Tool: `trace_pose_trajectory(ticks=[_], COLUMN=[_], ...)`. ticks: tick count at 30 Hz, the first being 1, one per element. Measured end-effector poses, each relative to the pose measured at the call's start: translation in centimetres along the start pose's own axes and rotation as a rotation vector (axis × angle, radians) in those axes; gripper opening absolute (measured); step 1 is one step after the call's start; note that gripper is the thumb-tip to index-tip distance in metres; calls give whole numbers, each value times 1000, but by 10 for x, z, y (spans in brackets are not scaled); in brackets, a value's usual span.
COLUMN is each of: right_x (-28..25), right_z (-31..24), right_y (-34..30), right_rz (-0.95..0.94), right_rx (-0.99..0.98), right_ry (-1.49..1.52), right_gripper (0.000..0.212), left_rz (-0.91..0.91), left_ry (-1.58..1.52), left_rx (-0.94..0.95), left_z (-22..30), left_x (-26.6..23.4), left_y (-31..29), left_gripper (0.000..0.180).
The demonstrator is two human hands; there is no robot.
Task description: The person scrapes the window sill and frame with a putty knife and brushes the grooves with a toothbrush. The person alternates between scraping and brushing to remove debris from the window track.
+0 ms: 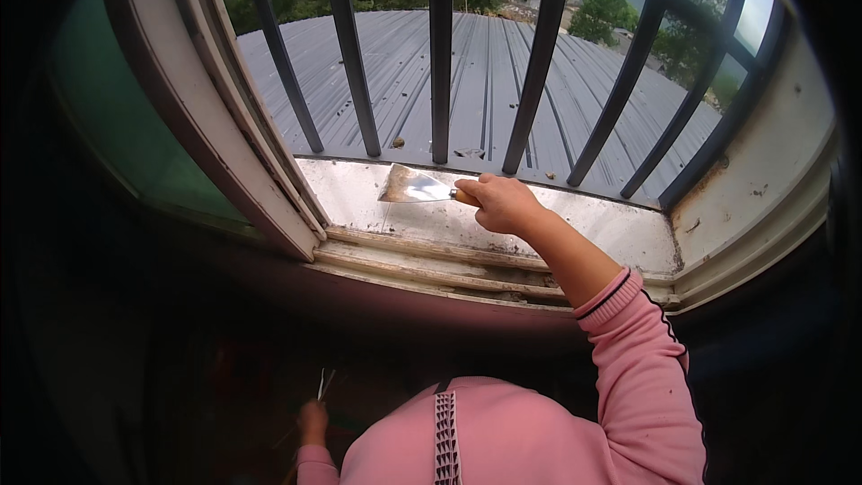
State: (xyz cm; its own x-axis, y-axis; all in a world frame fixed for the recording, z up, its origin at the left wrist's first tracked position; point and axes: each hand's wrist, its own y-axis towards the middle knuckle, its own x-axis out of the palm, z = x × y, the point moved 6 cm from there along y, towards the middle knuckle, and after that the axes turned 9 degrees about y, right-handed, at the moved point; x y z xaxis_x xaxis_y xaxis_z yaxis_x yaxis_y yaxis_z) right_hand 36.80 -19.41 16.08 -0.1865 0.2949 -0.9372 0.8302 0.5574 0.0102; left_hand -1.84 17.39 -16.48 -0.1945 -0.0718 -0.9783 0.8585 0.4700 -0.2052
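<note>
Scraper [415,187]: over the white sill [352,205], broad end leftward; cannot tell whether the blade touches it. Grey ribbed roof [395,81] beyond the sill. Dark barred grille [441,63] along the sill's far side. Grimy sliding track [431,260] along its near edge. Your right hand [508,203]: above the sill, fingers wrapped around the scraper's yellow-brown handle [464,197]. Your left hand [312,419]: well below the sill, in shadow, fingers closed on a thin pale strip [321,383], kind unclear. Small brown lump [398,143]: just beyond the sill.
</note>
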Motion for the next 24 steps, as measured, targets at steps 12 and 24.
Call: trace_pose_trajectory(ticks=[12, 24], right_x=[-87, -57], right_z=[56, 1], right_y=[-169, -118], right_rz=[-67, -108], right_rx=[-81, -225], right_ry=[-72, -261], right_gripper=[25, 24], left_rz=[-389, -301], left_ry=[-637, -1015], left_rx=[-190, -407], left_z=[-16, 39], left_x=[229, 68], left_y=[-116, -15], left_gripper=[28, 22])
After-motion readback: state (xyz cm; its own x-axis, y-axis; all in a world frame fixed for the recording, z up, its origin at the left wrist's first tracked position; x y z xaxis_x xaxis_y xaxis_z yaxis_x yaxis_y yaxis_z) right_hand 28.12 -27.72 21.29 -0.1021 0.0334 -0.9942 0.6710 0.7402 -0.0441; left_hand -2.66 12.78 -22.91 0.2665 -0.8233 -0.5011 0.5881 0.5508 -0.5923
